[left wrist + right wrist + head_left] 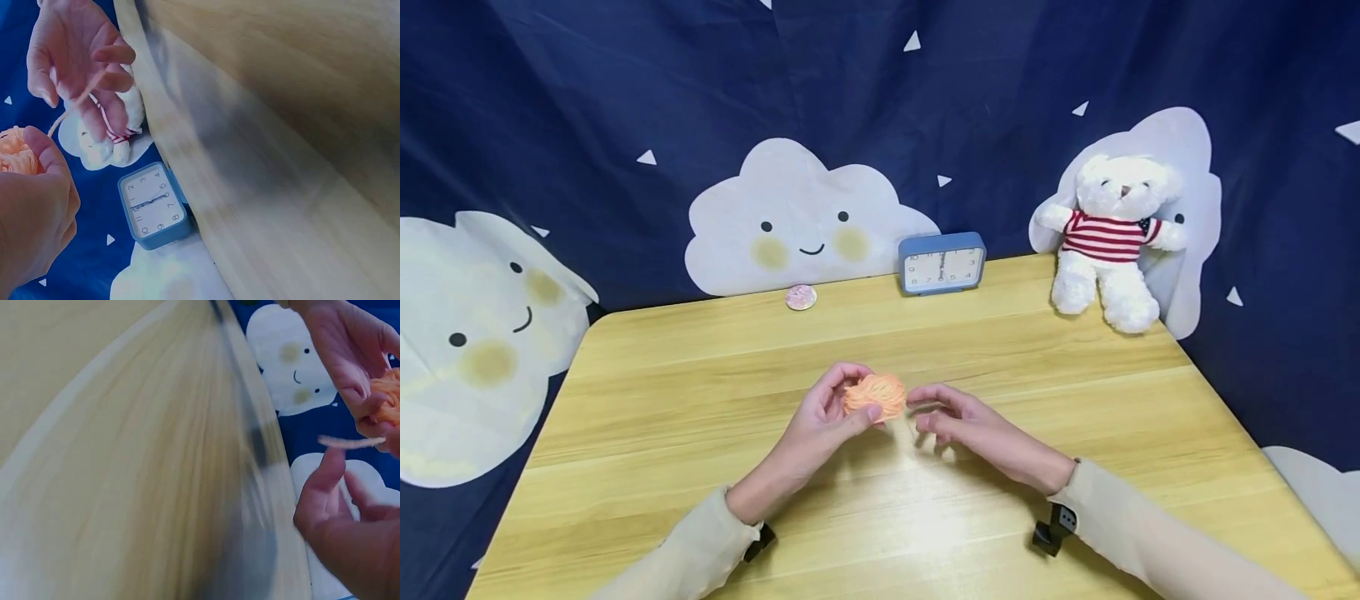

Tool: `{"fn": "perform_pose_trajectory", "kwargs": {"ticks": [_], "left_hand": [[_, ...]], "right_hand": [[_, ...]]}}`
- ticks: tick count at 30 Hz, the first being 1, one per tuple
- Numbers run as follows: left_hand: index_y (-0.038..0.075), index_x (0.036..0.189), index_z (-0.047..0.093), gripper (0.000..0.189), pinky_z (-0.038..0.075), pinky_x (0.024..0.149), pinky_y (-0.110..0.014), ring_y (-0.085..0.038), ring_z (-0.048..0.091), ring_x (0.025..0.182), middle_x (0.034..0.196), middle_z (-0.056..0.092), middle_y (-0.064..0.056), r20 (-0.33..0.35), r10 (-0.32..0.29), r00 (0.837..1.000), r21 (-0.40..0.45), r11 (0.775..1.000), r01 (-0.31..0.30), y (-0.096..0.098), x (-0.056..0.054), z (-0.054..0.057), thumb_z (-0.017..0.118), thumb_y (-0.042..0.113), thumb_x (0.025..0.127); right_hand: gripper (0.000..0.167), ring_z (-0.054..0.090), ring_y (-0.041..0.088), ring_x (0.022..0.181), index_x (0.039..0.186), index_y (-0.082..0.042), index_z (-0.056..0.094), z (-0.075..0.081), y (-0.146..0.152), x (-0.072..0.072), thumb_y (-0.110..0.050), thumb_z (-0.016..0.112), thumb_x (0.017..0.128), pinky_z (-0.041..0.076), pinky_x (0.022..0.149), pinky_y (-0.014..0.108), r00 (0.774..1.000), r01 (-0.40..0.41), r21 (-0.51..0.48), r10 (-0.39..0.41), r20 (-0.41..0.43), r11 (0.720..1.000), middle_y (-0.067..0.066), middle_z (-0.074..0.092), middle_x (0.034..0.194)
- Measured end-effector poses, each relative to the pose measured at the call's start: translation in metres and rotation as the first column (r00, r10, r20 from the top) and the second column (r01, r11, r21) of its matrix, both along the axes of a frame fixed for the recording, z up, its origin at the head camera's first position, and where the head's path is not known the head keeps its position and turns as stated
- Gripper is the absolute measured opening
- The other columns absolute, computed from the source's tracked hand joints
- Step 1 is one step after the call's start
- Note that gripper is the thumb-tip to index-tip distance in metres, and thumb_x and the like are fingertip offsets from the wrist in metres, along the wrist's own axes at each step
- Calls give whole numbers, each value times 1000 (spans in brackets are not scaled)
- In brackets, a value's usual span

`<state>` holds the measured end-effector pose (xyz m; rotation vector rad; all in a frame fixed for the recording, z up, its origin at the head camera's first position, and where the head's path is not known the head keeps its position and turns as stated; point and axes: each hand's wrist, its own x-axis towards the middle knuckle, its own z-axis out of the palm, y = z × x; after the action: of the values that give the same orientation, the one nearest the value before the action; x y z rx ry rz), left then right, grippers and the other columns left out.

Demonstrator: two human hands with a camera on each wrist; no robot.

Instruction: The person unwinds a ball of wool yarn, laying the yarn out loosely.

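Observation:
A small bundle of peach-orange yarn [882,393] is held above the table by my left hand [822,419], the thumb lying across its front and the fingers curled behind. Just to its right is my right hand [958,418], its fingers loosely bent and spread apart. A loose strand [79,100] runs from the bundle toward the right hand's fingers in the left wrist view. From the right wrist, the strand [353,444] passes by the right thumb's tip, and no finger closes against that thumb; whether strand and thumb touch I cannot tell.
A blue desk clock [942,263] stands at the wooden table's [700,375] back edge. Left of it lies a round pinkish glittery disc [801,297]. A white teddy bear [1112,242] in a striped shirt sits at the back right, against a dark blue cloud-print curtain [1000,100].

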<state>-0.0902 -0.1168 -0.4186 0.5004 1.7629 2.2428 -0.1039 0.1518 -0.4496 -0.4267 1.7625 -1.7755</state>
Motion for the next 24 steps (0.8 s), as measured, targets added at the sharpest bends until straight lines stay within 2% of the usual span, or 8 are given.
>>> {"fn": "perform_pose_trajectory", "kwargs": {"ticks": [3, 6, 9, 13, 15, 17, 20, 24], "left_hand": [[-13, 137, 50, 46, 58, 93, -22, -16, 60, 109, 129, 55, -15, -20, 6, 1000, 1, 1000, -6, -1, 0, 2, 72, -5, 97], [-12, 138, 49, 47, 59, 95, -26, -18, 62, 108, 128, 55, -16, -25, 12, 1000, 19, 1000, -11, -2, -1, 5, 72, -4, 97], [-11, 140, 48, 47, 62, 94, -34, -19, 65, 106, 127, 56, -17, -24, 12, 1000, 40, 999, -11, -6, -1, 7, 71, -4, 99], [-8, 151, 45, 59, 62, 96, -36, -21, 65, 111, 132, 57, -19, -46, -9, 999, 2, 1000, 10, -12, -1, 7, 73, -3, 99], [-5, 156, 43, 66, 61, 97, -36, -24, 64, 115, 136, 56, -22, -43, -47, 998, -18, 999, 46, -16, 0, 6, 74, -3, 98], [-2, 158, 44, 69, 61, 97, -36, -26, 63, 117, 141, 54, -23, -15, -91, 996, -38, 995, 90, -19, 0, 4, 76, -2, 97], [-1, 153, 52, 64, 61, 97, -36, -29, 60, 118, 145, 52, -23, 50, -124, 991, -55, 990, 127, -21, -2, 0, 79, -2, 95], [-2, 146, 58, 58, 58, 99, -31, -27, 60, 119, 147, 54, -19, 108, -111, 988, -97, 988, 121, -25, -6, -7, 81, -2, 93]], "right_hand": [[47, 64, 28, 107, 149, 9, 54, 1, -4, -1, -20, 60, 111, 58, 92, 38, 997, -58, -56, 61, 50, 997, 32, 61, 139], [38, 65, 19, 96, 137, 10, 63, 3, -6, -1, -18, 64, 111, 58, 88, 32, 993, -81, -86, 89, 82, 993, 29, 69, 126], [32, 64, 13, 87, 126, 12, 67, 5, -5, 0, -15, 67, 110, 58, 83, 27, 995, -66, -78, 72, 70, 995, 23, 73, 112], [32, 66, 13, 84, 124, 12, 71, 12, 2, 2, -17, 65, 112, 60, 80, 28, 999, -24, -8, 24, -48, 1000, 17, 76, 104], [32, 68, 16, 83, 125, 8, 73, 17, 6, 3, -20, 63, 113, 60, 80, 30, 992, 1, 44, 4, -125, 999, 17, 77, 103], [29, 70, 20, 83, 125, 4, 75, 23, 11, 5, -20, 62, 114, 60, 79, 32, 979, 31, 91, -11, -205, 995, 17, 77, 102], [25, 71, 30, 85, 124, -2, 77, 31, 16, 8, -17, 61, 114, 61, 78, 34, 958, 66, 116, -30, -284, 991, 19, 77, 101], [22, 70, 34, 85, 122, -5, 78, 39, 21, 11, -13, 60, 114, 62, 76, 32, 935, 110, 107, -67, -347, 988, 14, 77, 99]]}}
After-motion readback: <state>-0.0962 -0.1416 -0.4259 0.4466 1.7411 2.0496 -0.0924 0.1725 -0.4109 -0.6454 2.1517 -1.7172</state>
